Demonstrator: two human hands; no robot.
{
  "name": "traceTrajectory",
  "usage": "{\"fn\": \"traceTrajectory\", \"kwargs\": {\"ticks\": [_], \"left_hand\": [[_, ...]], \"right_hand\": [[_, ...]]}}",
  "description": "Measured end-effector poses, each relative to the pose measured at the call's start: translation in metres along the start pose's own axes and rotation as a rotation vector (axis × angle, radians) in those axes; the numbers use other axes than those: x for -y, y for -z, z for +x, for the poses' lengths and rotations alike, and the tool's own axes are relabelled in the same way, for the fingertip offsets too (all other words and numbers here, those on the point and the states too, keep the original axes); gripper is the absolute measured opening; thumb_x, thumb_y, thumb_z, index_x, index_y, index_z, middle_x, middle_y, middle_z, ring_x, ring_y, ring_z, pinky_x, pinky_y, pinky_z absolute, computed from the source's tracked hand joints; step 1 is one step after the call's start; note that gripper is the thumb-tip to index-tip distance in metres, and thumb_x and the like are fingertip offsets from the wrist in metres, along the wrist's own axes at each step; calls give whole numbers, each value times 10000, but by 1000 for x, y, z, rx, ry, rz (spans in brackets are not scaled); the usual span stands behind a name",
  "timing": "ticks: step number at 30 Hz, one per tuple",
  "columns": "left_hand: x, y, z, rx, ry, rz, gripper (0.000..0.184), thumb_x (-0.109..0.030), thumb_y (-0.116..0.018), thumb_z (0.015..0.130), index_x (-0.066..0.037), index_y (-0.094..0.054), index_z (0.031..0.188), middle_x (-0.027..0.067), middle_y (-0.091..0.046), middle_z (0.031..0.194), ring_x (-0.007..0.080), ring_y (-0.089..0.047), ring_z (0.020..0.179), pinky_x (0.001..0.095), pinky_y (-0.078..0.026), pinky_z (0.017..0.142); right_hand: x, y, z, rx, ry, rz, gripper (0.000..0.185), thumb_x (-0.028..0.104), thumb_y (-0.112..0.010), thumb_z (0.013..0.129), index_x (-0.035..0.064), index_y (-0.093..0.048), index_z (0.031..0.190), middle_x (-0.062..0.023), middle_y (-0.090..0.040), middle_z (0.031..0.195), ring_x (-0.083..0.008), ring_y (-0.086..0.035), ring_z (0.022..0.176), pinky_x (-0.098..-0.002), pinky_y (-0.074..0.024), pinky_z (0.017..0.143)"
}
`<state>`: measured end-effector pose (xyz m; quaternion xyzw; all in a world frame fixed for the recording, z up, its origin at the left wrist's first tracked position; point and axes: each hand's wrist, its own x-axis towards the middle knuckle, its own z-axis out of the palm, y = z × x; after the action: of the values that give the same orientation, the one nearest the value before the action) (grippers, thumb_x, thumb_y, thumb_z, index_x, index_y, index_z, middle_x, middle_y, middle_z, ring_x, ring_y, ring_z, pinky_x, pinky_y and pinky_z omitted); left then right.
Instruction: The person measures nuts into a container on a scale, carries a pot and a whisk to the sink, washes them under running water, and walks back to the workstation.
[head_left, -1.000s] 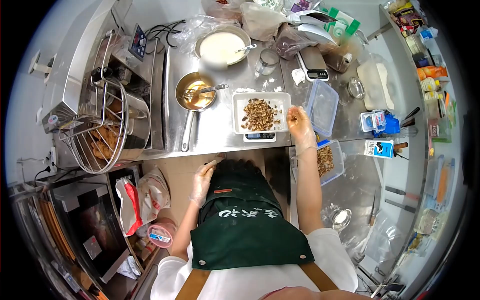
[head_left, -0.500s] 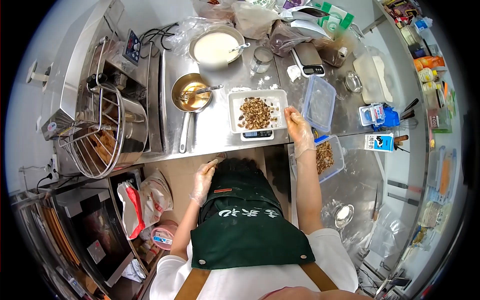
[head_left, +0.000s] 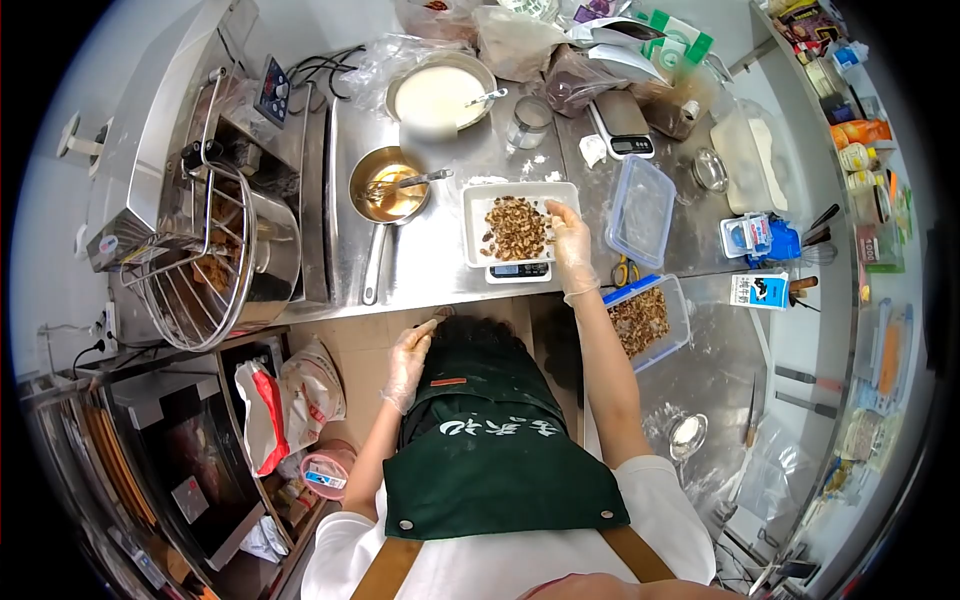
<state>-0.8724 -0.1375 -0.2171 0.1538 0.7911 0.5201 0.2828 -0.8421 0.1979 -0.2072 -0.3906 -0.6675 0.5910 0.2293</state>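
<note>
A white rectangular tray (head_left: 478, 240) with chopped nuts (head_left: 515, 228) rests on a small scale (head_left: 519, 271). My right hand (head_left: 571, 243), in a clear glove, is over the tray's right edge with fingers closed; what they hold, if anything, is too small to name. Below and right of it, a clear container with a blue rim (head_left: 684, 318) holds more chopped nuts (head_left: 640, 322). My left hand (head_left: 407, 358), also gloved, hangs beside the apron at the counter's front, its fingers curled around something pale and small that I cannot make out.
A saucepan (head_left: 372, 265) with a whisk stands left of the tray, behind it a bowl of white liquid (head_left: 430, 98). An empty-looking clear lid (head_left: 641, 210), yellow scissors (head_left: 625, 271) and a milk carton (head_left: 759, 291) lie to the right. A metal mixer bowl (head_left: 280, 265) stands far left.
My right hand has moved left, from beside the tray to over its right edge. More of the nut container and the scissors now show. My left hand has barely moved.
</note>
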Motion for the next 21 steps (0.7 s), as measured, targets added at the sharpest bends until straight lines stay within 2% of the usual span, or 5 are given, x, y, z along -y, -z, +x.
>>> {"fn": "traceTrajectory", "kwargs": {"ticks": [7, 11, 15, 16, 21], "left_hand": [[9, 1, -1, -15, -22, 22, 268, -61, -552, 919, -38, -659, 1163, 108, -656, 994, 198, -620, 934, 283, -468, 853], [5, -1, 0, -6, -28, 40, 270, -61, -552, 918, -38, -655, 1167, 115, -656, 998, 202, -621, 942, 285, -467, 858], [-6, -2, 4, 47, -2, 38, 281, -88, -529, 933, -30, -648, 1180, 121, -661, 1048, 202, -619, 984, 288, -455, 894], [-9, -3, 5, 49, -2, 21, 281, -86, -528, 932, -30, -648, 1180, 120, -660, 1047, 201, -619, 983, 287, -455, 894], [-8, -3, 6, 58, 14, 14, 282, -79, -526, 931, -26, -648, 1180, 118, -658, 1040, 200, -616, 981, 284, -453, 895]], "right_hand": [[-16, 29, 10, -67, -299, 714, 223, 96, -436, 1006, -20, -556, 1153, -143, -629, 1044, -210, -618, 921, -308, -521, 825], [-17, 38, 11, -155, -335, 774, 223, 110, -427, 1010, -27, -550, 1136, -156, -626, 1004, -213, -618, 812, -318, -525, 787], [-10, 29, 11, -129, -274, 701, 222, 133, -442, 1012, -20, -577, 1097, -136, -648, 950, -136, -563, 718, -248, -468, 624], [-6, 24, 10, -145, -269, 608, 229, 144, -449, 1010, -20, -590, 1085, -132, -667, 934, -91, -509, 610, -217, -406, 530], [16, 8, 7, 28, -255, 258, 296, 222, -459, 1010, 6, -636, 1107, -93, -700, 992, -56, -423, 470, -202, -362, 453]]}}
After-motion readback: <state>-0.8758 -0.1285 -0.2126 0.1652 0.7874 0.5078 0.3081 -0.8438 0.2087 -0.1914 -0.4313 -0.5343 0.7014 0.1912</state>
